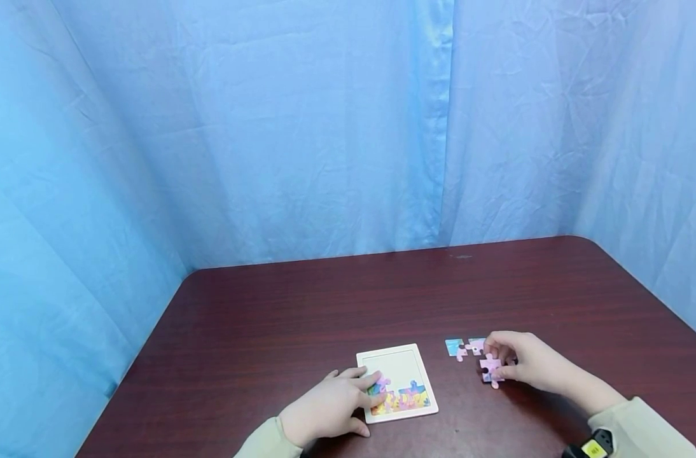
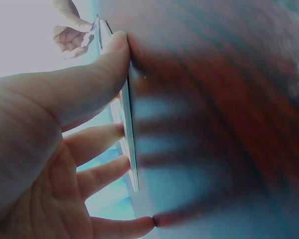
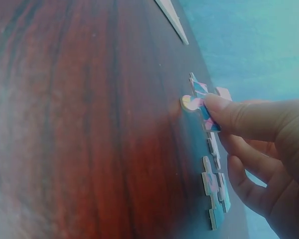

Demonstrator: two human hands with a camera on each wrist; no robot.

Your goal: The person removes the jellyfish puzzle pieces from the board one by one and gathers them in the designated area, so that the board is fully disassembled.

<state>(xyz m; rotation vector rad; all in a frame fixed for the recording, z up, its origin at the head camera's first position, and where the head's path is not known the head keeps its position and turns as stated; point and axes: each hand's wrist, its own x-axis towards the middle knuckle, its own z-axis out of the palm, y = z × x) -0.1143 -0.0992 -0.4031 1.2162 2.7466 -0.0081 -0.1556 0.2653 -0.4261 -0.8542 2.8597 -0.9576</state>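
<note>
A square white puzzle tray [image 1: 413, 353] lies on the table, with joined colourful pieces [image 1: 408, 399] along its near side. My left hand [image 1: 336, 402] rests on the tray's left side, two fingertips over the pieces and the thumb by the near corner. In the left wrist view its fingers [image 2: 102, 177] reach fairly straight to the tray edge. To the right of the tray my right hand [image 1: 525, 362] pinches a pink jigsaw piece [image 1: 489, 367] between thumb and fingers. The right wrist view shows this piece [image 3: 204, 112] tilted, a rounded knob sticking out.
Beyond the held piece lie loose jigsaw pieces, one blue and pink [image 1: 454, 347] and another [image 1: 475, 346] beside the right fingertips. More pieces [image 3: 213, 191] show below the hand in the right wrist view. Blue curtains [image 1: 325, 127] surround the dark red-brown table [image 1: 268, 318].
</note>
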